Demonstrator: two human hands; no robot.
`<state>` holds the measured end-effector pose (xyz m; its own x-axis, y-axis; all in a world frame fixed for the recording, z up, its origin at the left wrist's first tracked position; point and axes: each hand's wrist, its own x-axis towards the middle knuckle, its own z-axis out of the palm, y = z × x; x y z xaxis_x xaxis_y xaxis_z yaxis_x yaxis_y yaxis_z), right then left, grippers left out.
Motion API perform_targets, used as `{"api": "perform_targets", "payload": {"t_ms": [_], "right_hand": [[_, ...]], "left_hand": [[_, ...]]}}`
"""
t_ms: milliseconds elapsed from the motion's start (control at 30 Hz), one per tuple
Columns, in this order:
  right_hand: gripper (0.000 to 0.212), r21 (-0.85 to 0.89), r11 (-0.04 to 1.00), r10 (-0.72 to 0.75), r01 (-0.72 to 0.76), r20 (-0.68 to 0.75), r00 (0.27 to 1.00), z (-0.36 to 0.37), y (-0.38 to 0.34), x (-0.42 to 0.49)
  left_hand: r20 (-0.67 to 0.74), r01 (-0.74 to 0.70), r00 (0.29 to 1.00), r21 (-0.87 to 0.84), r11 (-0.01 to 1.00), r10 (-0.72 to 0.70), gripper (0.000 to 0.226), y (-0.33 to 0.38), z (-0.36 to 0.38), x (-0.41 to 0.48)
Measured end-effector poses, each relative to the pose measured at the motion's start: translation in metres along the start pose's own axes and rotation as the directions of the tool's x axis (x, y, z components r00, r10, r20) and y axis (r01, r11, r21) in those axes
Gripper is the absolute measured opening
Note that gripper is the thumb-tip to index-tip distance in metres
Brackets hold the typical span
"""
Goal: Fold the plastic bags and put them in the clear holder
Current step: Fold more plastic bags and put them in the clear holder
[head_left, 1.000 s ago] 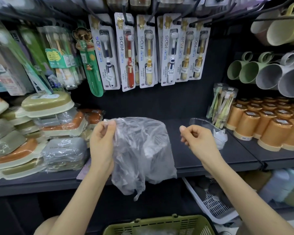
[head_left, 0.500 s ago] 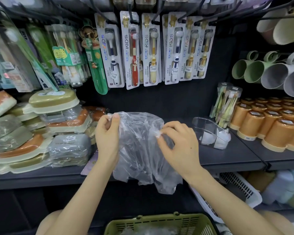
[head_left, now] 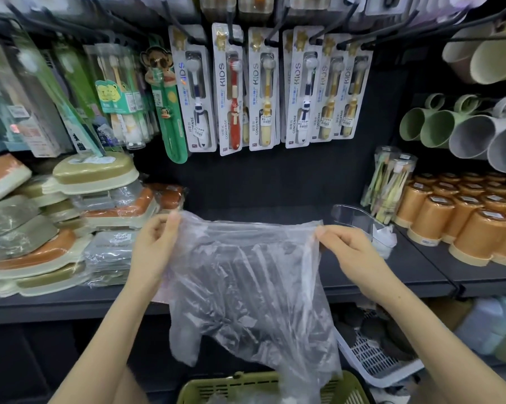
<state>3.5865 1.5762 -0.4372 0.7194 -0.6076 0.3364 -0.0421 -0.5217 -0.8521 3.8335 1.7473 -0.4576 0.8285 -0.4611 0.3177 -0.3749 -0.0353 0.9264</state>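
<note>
Your left hand (head_left: 155, 246) pinches the top left corner of the plastic bag (head_left: 246, 287) between thumb and fingertips, fingers curled round the film. Your right hand (head_left: 351, 258) pinches the top right corner the same way. Half a second ago your right hand was on the middle of the bag, close to your left, and the film was bunched between them. Now your hands are well apart and the top edge runs almost straight from one pinch to the other. A second ago your right hand was off the bag entirely, over by the holder, and the bag hung crumpled from your left hand alone.

The bag is in the air in front of the dark shelf (head_left: 406, 275), not resting on it. It hangs wider and flatter than before, though the lower part is still wrinkled. Its bottom end drops across the rim of the green basket (head_left: 246, 386) below; you cannot tell from this view whether it touches.

The clear holder (head_left: 359, 225) stands on the shelf just beyond your right hand, in the same spot as in the earlier pictures. Some pale folded film (head_left: 386, 237) lies in its near end. Orange cups (head_left: 464, 217) stand in rows to its right, and a clear tube of toothbrushes (head_left: 391, 182) is behind it.

A white basket (head_left: 374, 363) sits under the shelf on the right. Carded kids' toothbrushes (head_left: 263, 88) hang above, and wrapped soap boxes (head_left: 94, 176) are stacked at the left.
</note>
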Motion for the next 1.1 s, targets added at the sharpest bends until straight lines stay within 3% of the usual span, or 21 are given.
{"api": "perform_targets", "payload": {"t_ms": [67,133,167,233,333,400,500,667,867,967,1033,1100], "right_hand": [[0.068,-0.057,0.998,-0.023,0.026,0.06,0.998,0.001,-0.006,0.003],[0.06,-0.081,0.995,-0.045,0.054,0.108,0.993,0.005,-0.014,0.009],[0.054,-0.087,0.994,-0.054,0.066,0.131,0.99,0.008,-0.018,0.013],[0.045,-0.107,0.99,-0.07,0.089,0.167,0.984,0.015,-0.026,0.02],[0.043,-0.12,0.985,-0.1,0.121,0.162,0.982,0.02,-0.033,0.027],[0.041,-0.123,0.985,-0.099,0.117,0.141,0.985,0.018,-0.033,0.028],[0.015,-0.031,0.996,-0.077,0.079,0.065,0.995,0.01,-0.027,0.018],[0.042,0.076,0.993,-0.094,0.091,0.038,0.995,-0.01,-0.007,-0.014],[0.063,0.143,0.98,-0.148,0.139,0.052,0.988,-0.001,0.007,-0.032],[0.078,0.062,0.987,-0.149,0.146,0.037,0.988,0.007,0.01,-0.039],[0.07,-0.012,0.98,-0.198,0.198,0.004,0.98,0.014,0.014,-0.036],[0.043,-0.032,0.96,-0.279,0.278,-0.074,0.957,0.02,0.023,-0.028]], "left_hand": [[-0.031,-0.141,0.987,0.276,0.951,0.156,0.052,0.012,-0.002,-0.002],[0.087,-0.384,0.919,0.406,0.829,0.383,0.057,0.036,0.009,-0.007],[0.194,-0.471,0.882,0.377,0.797,0.43,0.056,0.048,0.018,-0.012],[0.392,-0.505,0.828,0.213,0.836,0.4,0.044,0.064,0.042,-0.023],[0.472,-0.385,0.817,0.016,0.923,0.332,0.011,0.069,0.068,-0.03],[0.409,-0.302,0.867,-0.027,0.953,0.286,0.008,0.065,0.076,-0.027],[0.291,-0.073,0.947,-0.218,0.973,0.136,0.014,0.058,0.079,-0.02],[0.186,0.173,0.977,-0.428,0.887,-0.101,0.015,0.04,0.068,0.0],[0.134,0.302,0.953,-0.512,0.804,-0.273,0.034,0.018,0.058,0.016],[0.116,0.346,0.932,-0.561,0.752,-0.343,0.026,0.011,0.055,0.02],[0.107,0.38,0.911,-0.596,0.708,-0.399,0.017,0.007,0.051,0.026],[0.104,0.408,0.887,-0.633,0.658,-0.45,0.011,0.003,0.048,0.031]]}}
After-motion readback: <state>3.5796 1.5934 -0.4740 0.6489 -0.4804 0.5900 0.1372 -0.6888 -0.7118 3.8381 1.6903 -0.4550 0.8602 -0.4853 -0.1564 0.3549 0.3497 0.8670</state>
